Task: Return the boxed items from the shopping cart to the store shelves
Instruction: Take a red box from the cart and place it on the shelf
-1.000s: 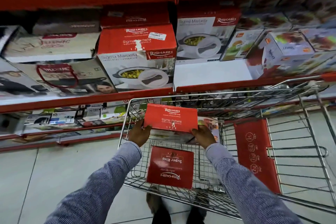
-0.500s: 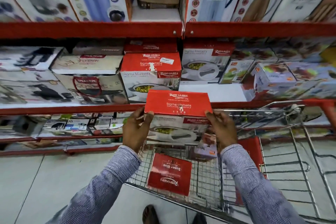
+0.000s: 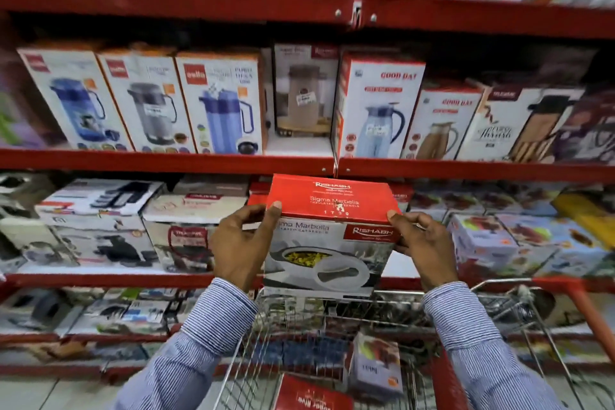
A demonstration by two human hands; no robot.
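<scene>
Casserole box: rectangular glossy cardboard | left hand, right hand grip its sides | above wire cart

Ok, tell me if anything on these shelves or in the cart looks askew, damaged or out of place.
Nothing looks damaged. The casserole box is level between the left hand and right hand. One small printed box leans tilted in the cart beside a red box, and the jug boxes only seem slanted.
</scene>
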